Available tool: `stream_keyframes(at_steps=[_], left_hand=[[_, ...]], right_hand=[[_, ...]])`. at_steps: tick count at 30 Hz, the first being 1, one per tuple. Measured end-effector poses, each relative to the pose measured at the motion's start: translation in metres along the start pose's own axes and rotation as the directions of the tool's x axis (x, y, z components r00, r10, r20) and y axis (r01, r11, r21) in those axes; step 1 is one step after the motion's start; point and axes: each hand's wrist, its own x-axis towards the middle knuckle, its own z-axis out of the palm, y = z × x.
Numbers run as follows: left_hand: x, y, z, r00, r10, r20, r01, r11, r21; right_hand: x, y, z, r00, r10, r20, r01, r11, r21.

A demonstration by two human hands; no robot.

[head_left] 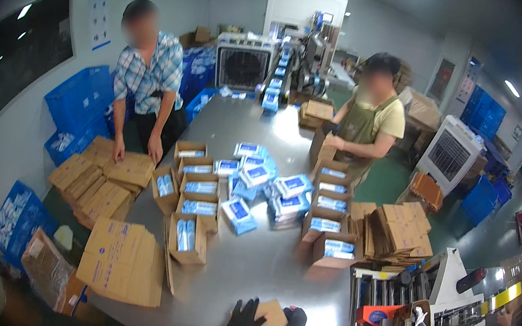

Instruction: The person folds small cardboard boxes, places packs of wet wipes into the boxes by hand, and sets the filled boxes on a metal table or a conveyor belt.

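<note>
Nearest to us, at 6 o'clock on the steel table (258, 265), our left hand (244, 322) and right hand (295, 318), both in black gloves, are closed on opposite edges of one flat cardboard piece (273, 315), the left fingers spread over its near corner and the right pinching its far side. We judge the main risk to be slippage: the table surface is smooth and reflective, and the piece is thin, so an uneven pull from either hand could let it skid, buckle or tear along a crease. A second risk lies at 3 o'clock, where the roller conveyor (380, 318) with orange fittings sits just beside our right hand; a wide swing could catch a glove there. The cardboard piece appears plain brown, flat and unfolded, tilted slightly. At 9 o'clock a stack of flat cartons (122, 260) rests near the table edge. At 12 o'clock open cartons (187, 240) and blue-and-white packets (239, 214) crowd the table centre, where two other people work.
</note>
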Motion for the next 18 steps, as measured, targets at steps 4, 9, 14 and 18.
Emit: stream_keyframes(at_steps=[4,9,14,18], left_hand=[[-0.016,-0.059,-0.016,0.973,-0.01,-0.23,-0.06,0.953,-0.297],[-0.055,-0.129,0.028,0.988,-0.155,-0.003,0.093,0.606,-0.79],[-0.064,-0.169,0.09,0.593,-0.582,0.557,0.355,-0.432,-0.829],[-0.027,-0.124,0.033,0.853,-0.382,0.355,0.505,0.775,-0.379]], right_hand=[[-0.07,-0.002,0.02,0.912,0.409,0.036,-0.35,0.82,-0.453],[-0.149,-0.052,0.115,0.916,-0.216,0.339,0.394,0.647,-0.652],[-0.169,-0.002,0.164,0.71,0.205,0.673,0.694,-0.046,-0.718],[-0.165,0.039,0.163,0.579,0.373,0.724,0.749,0.106,-0.654]])
